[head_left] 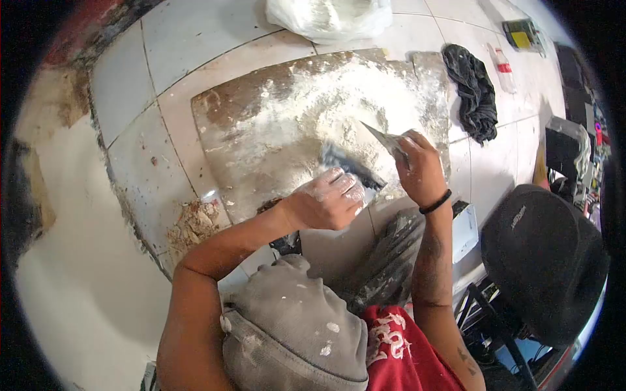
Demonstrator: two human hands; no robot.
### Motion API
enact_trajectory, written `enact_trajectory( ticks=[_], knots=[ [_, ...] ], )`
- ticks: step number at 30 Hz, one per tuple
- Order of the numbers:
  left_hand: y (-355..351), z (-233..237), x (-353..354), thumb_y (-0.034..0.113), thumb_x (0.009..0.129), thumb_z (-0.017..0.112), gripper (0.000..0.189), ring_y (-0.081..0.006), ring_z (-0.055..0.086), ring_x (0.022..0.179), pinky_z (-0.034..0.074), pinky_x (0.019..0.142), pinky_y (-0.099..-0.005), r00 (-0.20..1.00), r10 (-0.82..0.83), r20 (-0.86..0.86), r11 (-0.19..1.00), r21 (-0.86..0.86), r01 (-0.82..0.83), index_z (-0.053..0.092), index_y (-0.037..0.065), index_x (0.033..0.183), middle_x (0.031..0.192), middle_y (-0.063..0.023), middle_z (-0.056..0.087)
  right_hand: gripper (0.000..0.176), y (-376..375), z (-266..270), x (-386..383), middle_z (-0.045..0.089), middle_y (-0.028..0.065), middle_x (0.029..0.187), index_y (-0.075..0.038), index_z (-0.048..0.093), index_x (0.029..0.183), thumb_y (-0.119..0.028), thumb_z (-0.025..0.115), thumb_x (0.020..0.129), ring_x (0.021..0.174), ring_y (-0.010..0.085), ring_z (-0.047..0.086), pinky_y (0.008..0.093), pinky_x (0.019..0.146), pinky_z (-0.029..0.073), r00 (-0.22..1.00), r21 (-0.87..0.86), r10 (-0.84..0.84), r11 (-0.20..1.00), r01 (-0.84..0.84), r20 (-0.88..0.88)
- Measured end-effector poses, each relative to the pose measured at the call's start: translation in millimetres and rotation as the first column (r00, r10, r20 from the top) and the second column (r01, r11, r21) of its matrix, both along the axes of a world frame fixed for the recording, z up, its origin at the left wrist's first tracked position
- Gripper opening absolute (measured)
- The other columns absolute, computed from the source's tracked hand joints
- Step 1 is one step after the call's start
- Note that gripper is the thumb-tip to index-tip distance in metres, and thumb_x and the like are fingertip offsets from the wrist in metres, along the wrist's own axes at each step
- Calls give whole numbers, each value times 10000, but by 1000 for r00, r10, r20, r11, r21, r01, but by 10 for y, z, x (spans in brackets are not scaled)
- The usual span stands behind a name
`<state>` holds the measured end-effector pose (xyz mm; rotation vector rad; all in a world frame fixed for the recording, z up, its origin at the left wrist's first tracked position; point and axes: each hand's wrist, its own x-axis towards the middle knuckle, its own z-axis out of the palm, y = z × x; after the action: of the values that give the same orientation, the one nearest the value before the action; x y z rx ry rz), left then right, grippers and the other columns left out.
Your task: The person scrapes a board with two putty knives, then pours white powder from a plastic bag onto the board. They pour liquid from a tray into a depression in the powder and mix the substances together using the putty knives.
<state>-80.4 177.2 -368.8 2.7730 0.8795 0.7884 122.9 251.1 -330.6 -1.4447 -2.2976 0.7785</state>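
Observation:
My left hand (330, 199), dusted white, is closed at a plastering trowel (352, 168) with a long dark flat blade; its handle is hidden by my fingers. My right hand (422, 168), with a black band at the wrist, is wrapped around a putty knife (386, 139). The putty knife's blade points up and left over the white powder (352, 94). This powder lies heaped and spread on a worn brown board (222, 124) on the floor. The trowel's blade is low over the board's near part, close to the powder.
An open plastic bag of white powder (329, 19) stands beyond the board. A black cloth (471, 91), a bottle (503, 68) and a can (521, 36) are to the right. Crumbled debris (194, 225) lies at left. A black chair (544, 260) stands near my right arm.

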Motion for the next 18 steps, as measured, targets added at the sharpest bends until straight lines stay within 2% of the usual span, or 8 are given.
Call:
enact_trajectory(
  ticks=[3, 4, 6, 9, 11, 13, 15, 18],
  knots=[
    [-220, -67, 5, 195, 692, 630, 167, -235, 600, 786, 506, 663, -374, 983, 174, 57, 984, -36, -172, 655, 69, 799, 826, -79, 603, 202, 37, 7, 46, 566, 198, 927, 2, 577, 924, 42, 540, 730, 817, 389, 559, 412, 729, 469, 997, 2, -39, 999, 39, 69],
    [-242, -57, -24, 141, 699, 646, 136, -242, 607, 714, 513, 623, -361, 971, 216, 107, 976, -25, -214, 654, 55, 804, 823, -95, 612, 165, 69, -26, 87, 559, 205, 927, 16, 557, 885, 33, 553, 721, 803, 391, 560, 405, 708, 466, 998, 124, 5, 992, -12, 60],
    [-271, 1, -125, 109, 705, 656, 135, -245, 608, 675, 508, 611, -356, 913, 393, 112, 895, -275, -352, 652, 35, 817, 812, -111, 618, 184, 123, -34, 196, 573, 218, 905, 22, 563, 909, -12, 577, 729, 810, 380, 570, 393, 691, 465, 995, 25, -72, 997, 70, 72],
    [-189, -62, -404, 89, 755, 654, 111, -238, 571, 579, 456, 555, -350, 693, 720, 33, 609, -510, -607, 611, -3, 801, 740, -148, 596, 252, 139, -201, 431, 604, 215, 833, 32, 574, 980, -94, 617, 766, 750, 339, 601, 360, 662, 468, 966, 22, -254, 967, 253, 49],
    [-111, -216, -639, 108, 787, 632, 148, -251, 527, 548, 400, 513, -381, 506, 863, -21, 410, -556, -723, 553, -11, 745, 625, -140, 536, 321, 127, -371, 616, 638, 148, 818, 54, 578, 997, -173, 659, 785, 729, 178, 604, 296, 651, 469, 907, -73, -413, 910, 408, -80],
    [19, -557, -894, 121, 809, 621, 174, -252, 510, 547, 380, 512, -381, 421, 904, 69, 359, -658, -662, 539, -21, 752, 637, -151, 535, 351, 139, -607, 857, 637, 94, 842, 58, 572, 1021, -203, 656, 802, 741, 148, 587, 284, 665, 473, 800, -370, -546, 817, 442, -250],
    [18, -883, -1033, 130, 825, 610, 191, -252, 499, 553, 373, 520, -379, 367, 927, 80, 310, -716, -626, 531, -32, 762, 648, -161, 535, 333, 98, -1267, 1267, 621, 78, 843, 45, 574, 1025, -182, 655, 796, 767, 127, 579, 245, 693, 457, 717, -228, -664, 747, 625, -213],
    [180, -980, -992, 131, 841, 587, 192, -302, 497, 588, 385, 562, -392, 362, 928, 85, 309, -718, -623, 532, -49, 803, 682, -194, 546, 383, 0, -1456, 1464, 637, 93, 904, 35, 560, 1072, -215, 654, 797, 884, 172, 582, 284, 777, 437, 529, -544, -781, 617, 568, -333]
  ],
)
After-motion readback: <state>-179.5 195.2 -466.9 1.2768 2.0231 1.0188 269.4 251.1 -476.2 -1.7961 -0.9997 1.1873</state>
